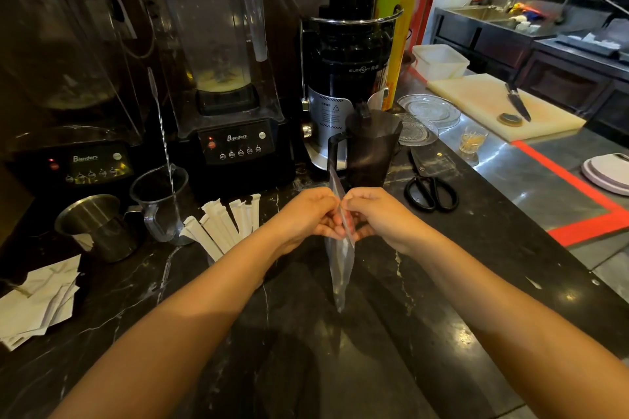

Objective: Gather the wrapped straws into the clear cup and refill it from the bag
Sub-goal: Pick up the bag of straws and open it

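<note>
A thin clear plastic bag [340, 262] hangs edge-on above the dark marble counter, held up between both hands. My left hand [306, 214] and my right hand [377, 214] pinch its upper part from either side, fingertips almost touching. The bag looks flat; I cannot tell if anything is inside. Several white wrapped straws [221, 224] stand fanned out just left of my left wrist. The clear cup holding them is mostly hidden behind my left forearm.
Left of the straws stand a glass measuring jug [160, 201] with a bar spoon and a steel pitcher [98, 224]. White papers [37, 303] lie at far left. Two blenders, a juicer and a dark jug [371, 150] line the back. Scissors [430, 194] lie to the right.
</note>
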The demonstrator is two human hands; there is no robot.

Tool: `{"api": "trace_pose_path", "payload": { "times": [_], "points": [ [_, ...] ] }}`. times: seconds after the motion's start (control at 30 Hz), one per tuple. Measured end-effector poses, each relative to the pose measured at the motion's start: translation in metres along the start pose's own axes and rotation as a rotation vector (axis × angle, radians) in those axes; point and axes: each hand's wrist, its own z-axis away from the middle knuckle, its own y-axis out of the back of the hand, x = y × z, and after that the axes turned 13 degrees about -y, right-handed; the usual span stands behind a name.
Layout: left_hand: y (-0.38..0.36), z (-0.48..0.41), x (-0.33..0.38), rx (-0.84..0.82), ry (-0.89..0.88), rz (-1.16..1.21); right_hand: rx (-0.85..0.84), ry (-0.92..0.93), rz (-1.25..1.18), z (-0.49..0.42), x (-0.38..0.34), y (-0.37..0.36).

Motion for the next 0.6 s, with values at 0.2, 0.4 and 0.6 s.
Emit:
{"api": "trace_pose_path", "payload": {
  "times": [0.2, 0.4, 0.6],
  "points": [
    [0.001, -0.002, -0.004, 0.021, -0.03, 0.013, 0.01, 0.022, -0.103, -0.002, 0.004, -0.003],
    [-0.001, -0.002, -0.005, 0.055, -0.058, 0.015, 0.043, 0.026, -0.157, -0.003, 0.008, -0.004],
    [-0.002, -0.002, -0.007, 0.064, -0.076, 0.007, 0.051, 0.031, -0.198, -0.004, 0.011, -0.005]
  ]
}}
